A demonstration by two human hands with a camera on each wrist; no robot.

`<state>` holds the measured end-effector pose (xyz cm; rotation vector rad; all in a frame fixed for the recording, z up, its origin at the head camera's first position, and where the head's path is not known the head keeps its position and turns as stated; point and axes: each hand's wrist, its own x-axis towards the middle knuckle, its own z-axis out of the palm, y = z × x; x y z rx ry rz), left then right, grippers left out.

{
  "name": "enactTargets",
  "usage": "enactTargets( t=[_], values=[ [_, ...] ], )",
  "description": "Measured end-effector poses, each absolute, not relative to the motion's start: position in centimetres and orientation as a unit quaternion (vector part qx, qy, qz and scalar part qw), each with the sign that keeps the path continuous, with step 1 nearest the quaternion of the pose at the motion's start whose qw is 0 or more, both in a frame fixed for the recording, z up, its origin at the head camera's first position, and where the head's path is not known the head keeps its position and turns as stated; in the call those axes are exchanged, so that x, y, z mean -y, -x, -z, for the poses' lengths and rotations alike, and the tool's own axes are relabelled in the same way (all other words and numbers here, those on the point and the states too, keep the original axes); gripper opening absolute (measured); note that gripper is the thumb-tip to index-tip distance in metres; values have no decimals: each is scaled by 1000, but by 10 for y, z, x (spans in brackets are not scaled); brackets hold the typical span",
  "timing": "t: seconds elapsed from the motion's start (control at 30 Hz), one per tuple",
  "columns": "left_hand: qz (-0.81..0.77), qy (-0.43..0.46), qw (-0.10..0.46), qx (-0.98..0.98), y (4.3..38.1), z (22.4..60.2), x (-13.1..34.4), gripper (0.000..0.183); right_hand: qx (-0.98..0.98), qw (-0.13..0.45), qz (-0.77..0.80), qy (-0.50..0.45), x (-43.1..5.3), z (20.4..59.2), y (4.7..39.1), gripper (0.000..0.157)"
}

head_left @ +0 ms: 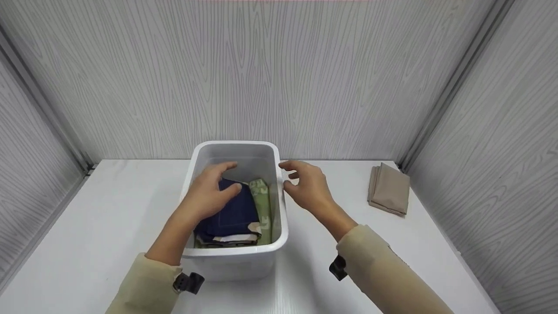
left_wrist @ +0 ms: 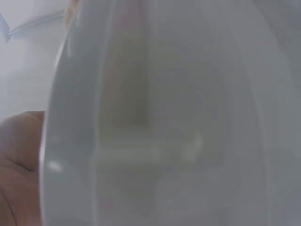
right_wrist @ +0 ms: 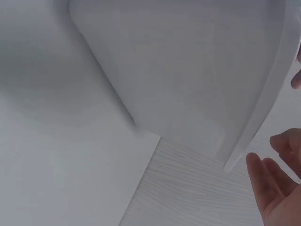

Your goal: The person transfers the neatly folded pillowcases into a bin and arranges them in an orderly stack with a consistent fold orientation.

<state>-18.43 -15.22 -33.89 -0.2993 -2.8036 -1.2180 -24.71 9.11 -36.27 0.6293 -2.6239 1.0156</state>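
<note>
A white plastic bin [head_left: 237,251] stands on the table with folded cloths inside it. On top of these lies a dark blue folded cloth [head_left: 237,213], and beside it a green patterned cloth [head_left: 263,205] leans along the right wall. My left hand [head_left: 207,192] hovers over the bin's left side, thumb and fingers spread, and hides part of the blue cloth. Just outside the right rim is my right hand [head_left: 308,185], its fingers loosely bent and its fingertips right at the edge. Neither hand holds anything. The bin's pale wall [left_wrist: 188,108] fills most of the left wrist view.
A beige folded cloth [head_left: 390,190] lies at the table's right back corner. The white table [head_left: 340,270] is bounded by a wood-grained back panel [head_left: 244,78] and side panels. Small dark devices sit at both sleeve cuffs.
</note>
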Motion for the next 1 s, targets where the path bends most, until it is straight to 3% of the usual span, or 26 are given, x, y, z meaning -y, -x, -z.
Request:
enactTargets(
  t=[0.2, 0.6, 1.0],
  values=[
    [388, 154, 87, 904, 186, 342, 120, 55, 907, 136, -347, -198, -122, 369, 250, 38],
    [317, 245, 138, 906, 193, 355, 62, 56, 917, 144, -336, -160, -181, 387, 246, 39],
    [214, 289, 131, 924, 193, 370, -16, 57, 936, 156, -295, -116, -234, 409, 236, 44]
  ],
)
